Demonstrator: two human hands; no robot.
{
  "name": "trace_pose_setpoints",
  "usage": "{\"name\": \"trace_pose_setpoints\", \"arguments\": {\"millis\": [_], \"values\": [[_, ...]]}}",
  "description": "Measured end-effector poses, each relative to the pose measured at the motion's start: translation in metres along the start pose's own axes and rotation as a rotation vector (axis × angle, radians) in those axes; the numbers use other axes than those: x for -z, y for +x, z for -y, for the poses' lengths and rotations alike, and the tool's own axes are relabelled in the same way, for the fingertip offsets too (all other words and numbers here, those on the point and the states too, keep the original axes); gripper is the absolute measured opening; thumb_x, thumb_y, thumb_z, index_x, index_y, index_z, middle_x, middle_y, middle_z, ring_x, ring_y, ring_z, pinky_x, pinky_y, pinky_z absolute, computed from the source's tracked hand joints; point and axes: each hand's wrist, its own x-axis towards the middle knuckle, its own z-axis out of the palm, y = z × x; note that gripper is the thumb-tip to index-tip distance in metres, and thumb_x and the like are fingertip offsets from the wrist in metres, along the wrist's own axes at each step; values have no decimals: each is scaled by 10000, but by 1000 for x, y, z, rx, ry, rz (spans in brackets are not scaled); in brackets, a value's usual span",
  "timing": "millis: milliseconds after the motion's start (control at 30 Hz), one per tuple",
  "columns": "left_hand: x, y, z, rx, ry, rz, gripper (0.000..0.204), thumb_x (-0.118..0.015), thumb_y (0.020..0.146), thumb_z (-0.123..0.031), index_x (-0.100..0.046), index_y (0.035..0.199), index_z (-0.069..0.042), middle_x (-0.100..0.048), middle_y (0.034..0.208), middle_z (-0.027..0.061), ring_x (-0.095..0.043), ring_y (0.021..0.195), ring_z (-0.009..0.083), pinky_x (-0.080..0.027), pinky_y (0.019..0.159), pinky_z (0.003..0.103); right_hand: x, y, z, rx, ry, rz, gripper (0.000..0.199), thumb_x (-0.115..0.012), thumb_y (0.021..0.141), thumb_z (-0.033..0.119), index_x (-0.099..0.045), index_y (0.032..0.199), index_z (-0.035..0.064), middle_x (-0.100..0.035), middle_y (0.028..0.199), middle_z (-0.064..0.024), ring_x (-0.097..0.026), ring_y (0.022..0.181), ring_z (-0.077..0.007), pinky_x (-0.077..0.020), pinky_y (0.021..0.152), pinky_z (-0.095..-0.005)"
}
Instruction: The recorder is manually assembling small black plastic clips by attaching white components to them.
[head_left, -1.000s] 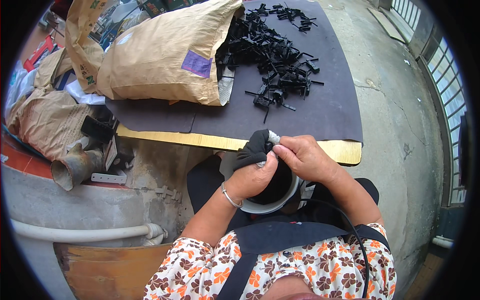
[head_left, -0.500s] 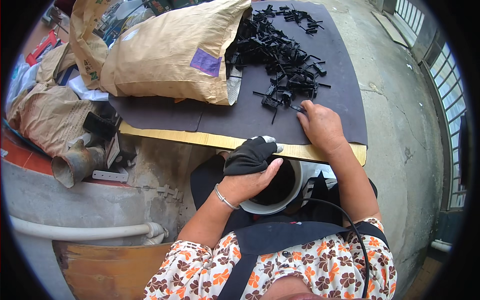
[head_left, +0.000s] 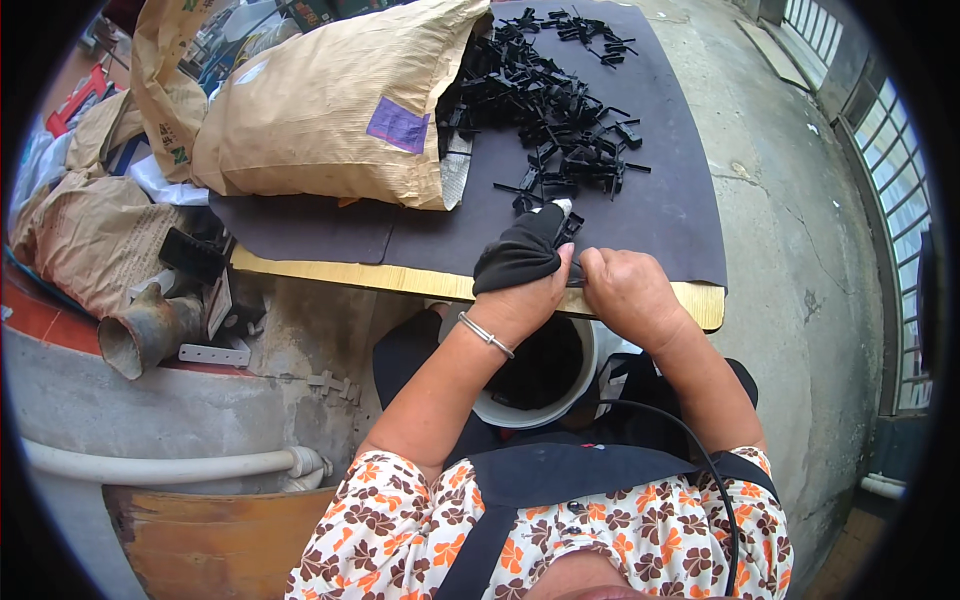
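Observation:
My left hand (head_left: 520,265), in a black glove with bare thumb and pale fingertips, is closed on a black plastic part (head_left: 571,229) just above the table's front edge. Against it, my bare right hand (head_left: 635,290) pinches the near end of the same part; its fingers mostly hide that end. Just beyond my hands lies a loose pile of similar black plastic parts (head_left: 545,95), with thin stems sticking out. Below my hands, between my knees, stands a white bucket (head_left: 590,365) with a dark inside; its contents are too dark to make out.
A large brown paper sack (head_left: 310,110) lies on the dark-covered table (head_left: 440,235), its mouth toward the pile. More sacks (head_left: 95,230), a rusty pipe piece (head_left: 145,330) and white plastic piping (head_left: 170,460) are on the left. Concrete floor and barred windows (head_left: 890,170) are on the right.
My right hand has drawn back from the pile toward the table edge with a black plastic part. My left hand has moved forward from above the bucket and closed on that part.

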Motion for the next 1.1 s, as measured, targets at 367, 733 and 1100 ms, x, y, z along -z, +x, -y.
{"name": "trace_pose_setpoints", "arguments": {"millis": [367, 733, 1100], "values": [[7, -12, 3, 89, -657, 190, 345, -542, 878, -83, -503, 1208, 12, -636, 966, 55, -563, 717, 89, -472, 637, 229, 17, 3, 1, -6, 554, -424, 124, -625, 795, 43, -503, 777, 30, -521, 637, -66, -515, 533, -196, -402, 490, -306], [20, -28, -14, 309, -768, 101, 348, -578, 857, -37, -505, 1195, 7, -604, 846, 5, -461, 598, 22, -403, 527, 182, 31, 3, 12, -284, 989, -78, 188, -562, 883, 130, -495, 767, -2, -460, 590, -62, -416, 530, -140, -363, 497, -277], [10, -30, -26, 46, -437, -101, 288, -545, 824, -15, -558, 1105, 44, -628, 984, 176, -629, 830, 258, -492, 742, 315, 16, 2, 20, -335, 956, -81, 236, -518, 886, 146, -478, 722, -19, -480, 582, -182, -435, 508, -317, -391, 507, -362]]}}
